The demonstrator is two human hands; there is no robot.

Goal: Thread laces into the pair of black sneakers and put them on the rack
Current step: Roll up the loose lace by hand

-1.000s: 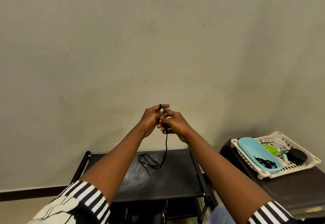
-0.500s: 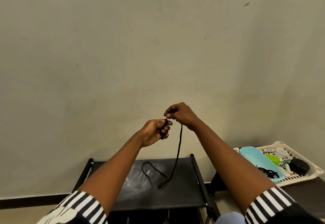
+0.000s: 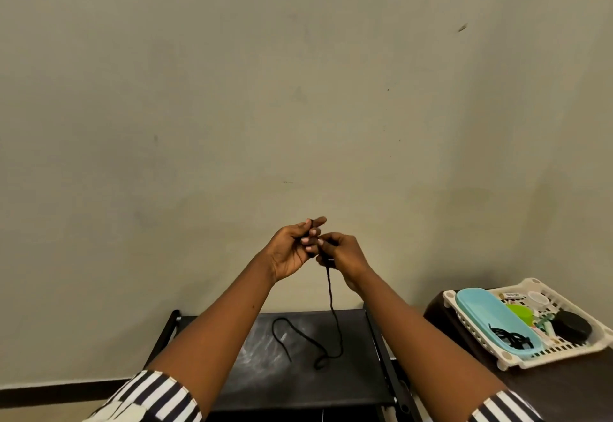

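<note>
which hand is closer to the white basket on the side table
Right. The right hand is on the basket's side, up and away from it, pinching the lace; the left hand is just beyond, farther off.

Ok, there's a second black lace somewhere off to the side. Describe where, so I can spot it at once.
Look right of the black rack to the white slotted basket on the dark table. Inside it lies a light blue oval tray; the spare lace is the black tangle on that tray, unlike the solid round black lid beside it.

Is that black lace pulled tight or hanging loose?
Loose: the black lace drops slack from both hands and curls on the rack.
</note>
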